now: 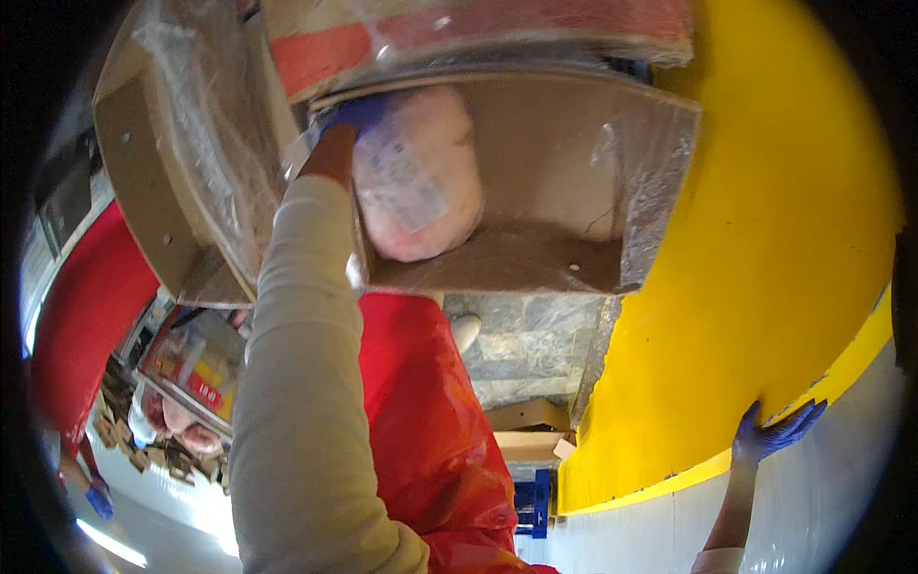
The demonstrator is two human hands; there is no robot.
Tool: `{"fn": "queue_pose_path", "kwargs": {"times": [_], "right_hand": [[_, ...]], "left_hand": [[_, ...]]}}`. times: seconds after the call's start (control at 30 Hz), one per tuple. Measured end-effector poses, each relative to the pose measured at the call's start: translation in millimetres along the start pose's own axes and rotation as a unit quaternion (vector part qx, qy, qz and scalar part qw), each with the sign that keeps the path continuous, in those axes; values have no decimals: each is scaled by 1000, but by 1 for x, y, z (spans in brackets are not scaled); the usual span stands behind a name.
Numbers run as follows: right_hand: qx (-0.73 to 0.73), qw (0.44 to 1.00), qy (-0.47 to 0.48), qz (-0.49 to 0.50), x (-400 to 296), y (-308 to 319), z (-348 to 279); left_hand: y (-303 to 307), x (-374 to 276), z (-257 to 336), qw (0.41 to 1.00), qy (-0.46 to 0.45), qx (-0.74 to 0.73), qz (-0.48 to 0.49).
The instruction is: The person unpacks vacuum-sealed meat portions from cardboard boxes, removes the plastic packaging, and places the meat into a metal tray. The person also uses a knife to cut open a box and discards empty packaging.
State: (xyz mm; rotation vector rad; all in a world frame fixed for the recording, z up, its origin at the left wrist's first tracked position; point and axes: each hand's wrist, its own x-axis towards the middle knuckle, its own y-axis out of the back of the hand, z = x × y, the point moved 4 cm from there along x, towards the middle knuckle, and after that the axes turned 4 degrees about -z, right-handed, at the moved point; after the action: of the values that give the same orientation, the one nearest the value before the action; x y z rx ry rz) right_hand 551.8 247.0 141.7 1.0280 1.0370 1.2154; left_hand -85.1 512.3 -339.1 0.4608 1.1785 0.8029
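My left hand (362, 118), in a blue glove, reaches into a cardboard carton (545, 136). It grips the far left end of a pale pink, plastic-wrapped pack (423, 172) that looks like meat and bears a printed label. The pack stands along the carton's left wall, and some of my fingers are blurred or hidden. Apart from the pack, the carton shows mostly bare cardboard and a small white bit. My right hand (778, 430), also gloved in blue, is stretched far to the right. Its fingers are spread at the edge of a yellow wall panel (774, 215), holding nothing.
Another carton (165, 165) with clear plastic film is at the left; a red-striped carton (488, 36) lies beyond. A co-worker's red apron (93, 308) and gloved hand (100, 499) show far left. Below are a tiled floor (516, 337), flattened cardboard (527, 438) and a blue plastic object (531, 502).
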Motion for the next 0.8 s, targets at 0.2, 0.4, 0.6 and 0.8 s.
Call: {"fn": "queue_pose_path", "kwargs": {"times": [0.2, 0.4, 0.6, 0.8], "right_hand": [[14, 1000, 11, 12, 4, -1, -5], [-13, 999, 15, 30, 2, 27, -6], [23, 999, 4, 37, 6, 31, -6], [51, 996, 23, 68, 14, 24, -11]], "left_hand": [[-62, 33, -74, 976, -104, 188, 32], [-82, -60, -10, 992, -58, 59, -91], [-35, -183, 152, 965, -140, 102, -198], [-133, -167, 169, 974, -198, 32, 109]]}}
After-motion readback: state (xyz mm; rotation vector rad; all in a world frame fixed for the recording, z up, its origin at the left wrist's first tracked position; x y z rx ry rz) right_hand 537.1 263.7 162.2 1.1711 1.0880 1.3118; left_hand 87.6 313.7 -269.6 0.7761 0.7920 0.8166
